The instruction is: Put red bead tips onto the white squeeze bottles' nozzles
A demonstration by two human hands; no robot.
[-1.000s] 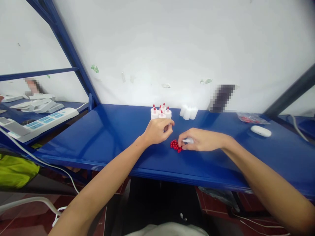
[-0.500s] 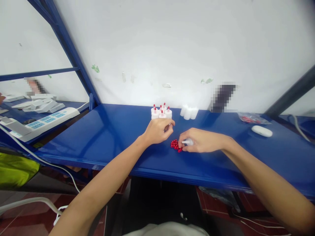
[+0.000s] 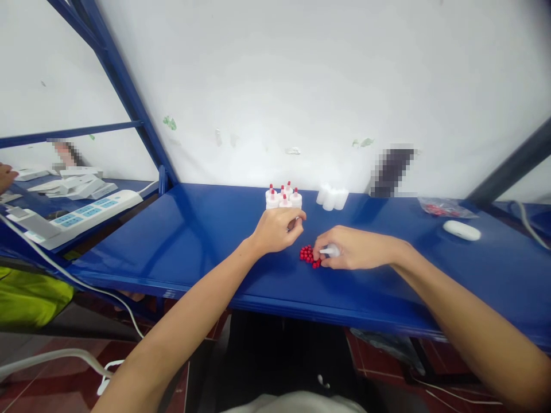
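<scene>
My right hand [image 3: 350, 248] is closed around a white pointed nozzle [image 3: 330, 251], whose tip points left. Its fingertips reach down to a cluster of small red caps [image 3: 307, 253] on the blue table [image 3: 206, 229]. To the left, my left hand [image 3: 278, 229] hovers with curled fingers, thumb and forefinger close together. Whatever lies in that hand is mostly hidden. Just behind it stand several upright white bottles [image 3: 272, 201] with red-capped tips, partly covered by the hand.
White bottles without red tips [image 3: 332, 198] stand near the wall. At the right are a clear bag with red pieces [image 3: 445, 207] and a white rounded case [image 3: 462, 230]. A power strip [image 3: 86, 215], white boxes [image 3: 81, 184] and another person's hand [image 3: 6, 176] appear at left.
The view has shifted slightly. Both my hands keep nearly the same pose, the right still at the red caps. More of the other person's hand shows at the left edge.
</scene>
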